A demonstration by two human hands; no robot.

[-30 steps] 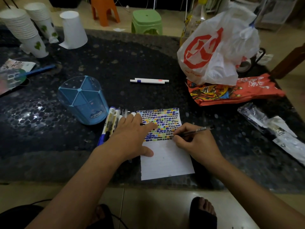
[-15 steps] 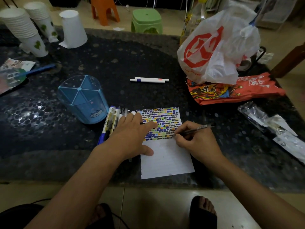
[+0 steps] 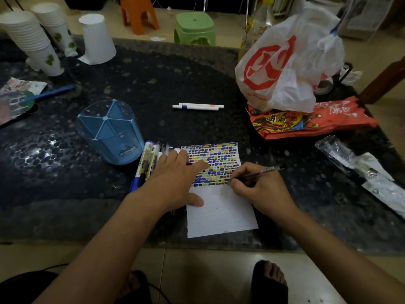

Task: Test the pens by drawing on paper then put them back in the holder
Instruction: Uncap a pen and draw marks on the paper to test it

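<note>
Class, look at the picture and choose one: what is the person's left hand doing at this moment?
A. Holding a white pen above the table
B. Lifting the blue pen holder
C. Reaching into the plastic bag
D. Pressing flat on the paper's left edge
D: the left hand lies with fingers spread flat over the left edge of the paper, while the right hand grips the pen that marks it.

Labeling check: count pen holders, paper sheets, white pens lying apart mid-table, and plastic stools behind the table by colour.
Blue pen holder: 1
Paper sheet: 1
White pens: 2
Orange plastic stool: 1
Green plastic stool: 1
Total: 6
</note>
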